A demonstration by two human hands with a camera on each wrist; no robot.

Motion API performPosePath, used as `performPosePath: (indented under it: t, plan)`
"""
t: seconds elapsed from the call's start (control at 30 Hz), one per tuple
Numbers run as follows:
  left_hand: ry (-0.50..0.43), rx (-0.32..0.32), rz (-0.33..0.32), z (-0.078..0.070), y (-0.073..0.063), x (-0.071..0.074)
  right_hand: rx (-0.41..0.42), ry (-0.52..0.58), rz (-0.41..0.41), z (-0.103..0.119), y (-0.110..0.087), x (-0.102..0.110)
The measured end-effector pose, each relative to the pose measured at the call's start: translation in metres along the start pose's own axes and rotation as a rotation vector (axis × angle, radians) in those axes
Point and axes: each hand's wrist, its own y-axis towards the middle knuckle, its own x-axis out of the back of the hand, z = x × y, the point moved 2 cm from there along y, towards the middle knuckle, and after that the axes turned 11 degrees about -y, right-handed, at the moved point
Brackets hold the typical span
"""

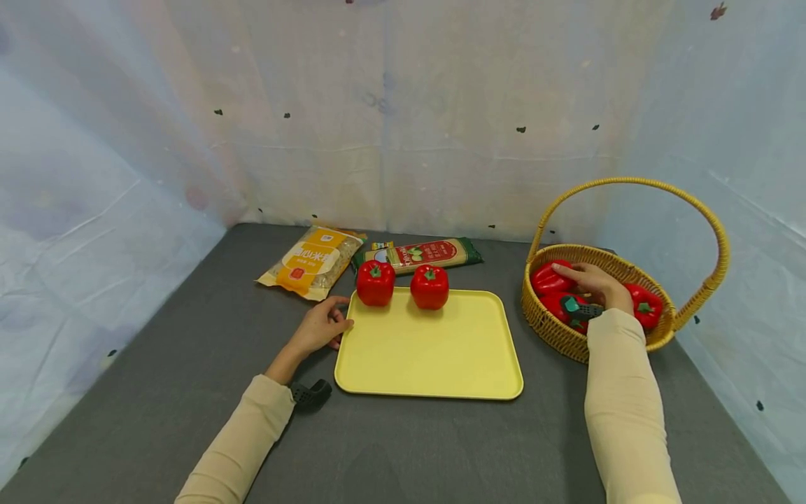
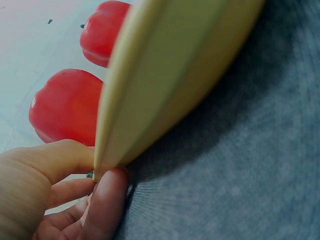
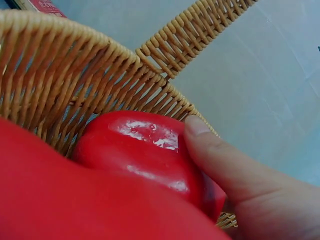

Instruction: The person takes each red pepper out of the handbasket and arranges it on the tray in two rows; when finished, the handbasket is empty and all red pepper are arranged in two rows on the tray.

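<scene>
The left hand (image 1: 326, 323) is at the upper left corner of a yellow tray (image 1: 434, 357); in the left wrist view its thumb and forefinger pinch the rim (image 2: 112, 125). Two red bell peppers (image 1: 376, 285) stand side by side along the tray's far edge. Over at the right, my right hand (image 1: 595, 281) reaches into a wicker basket (image 1: 560, 339) and grips a red bell pepper (image 3: 145, 150), its thumb pressed on the glossy side. More red bell peppers (image 1: 644, 308) lie around that hand inside the basket.
Behind the tray lie a bag of grain (image 1: 315, 262), a green-and-red packet (image 1: 434, 255) and a small yellow packet (image 1: 382, 246). The basket's tall hoop handle (image 1: 636, 180) arches above its rim. A pale sheet (image 1: 403, 140) hangs behind the dark grey table (image 1: 403, 448).
</scene>
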Motion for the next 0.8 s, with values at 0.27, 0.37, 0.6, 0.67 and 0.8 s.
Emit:
performPosePath:
  t: [0.27, 0.37, 0.6, 0.67, 0.8]
  plan:
    - [0.002, 0.008, -0.004, 0.0018, 0.0008, -0.0001, 0.018, 0.021, -0.085, 0.0011, -0.0012, 0.0022]
    - [-0.002, 0.005, -0.002, 0.0016, 0.0011, 0.0000, 0.025, 0.043, -0.150, 0.0019, -0.0020, 0.0042]
    - [0.006, 0.004, -0.006, 0.0013, 0.0014, 0.0000, 0.077, 0.036, -0.235, 0.0049, -0.0027, 0.0067]
    - [0.012, 0.006, -0.008, 0.0023, 0.0016, -0.0001, 0.094, 0.022, -0.260, 0.0064, -0.0031, 0.0066]
    - [0.017, 0.009, -0.011, 0.0036, 0.0013, -0.0007, 0.131, 0.021, -0.304, 0.0097, -0.0049, 0.0069]
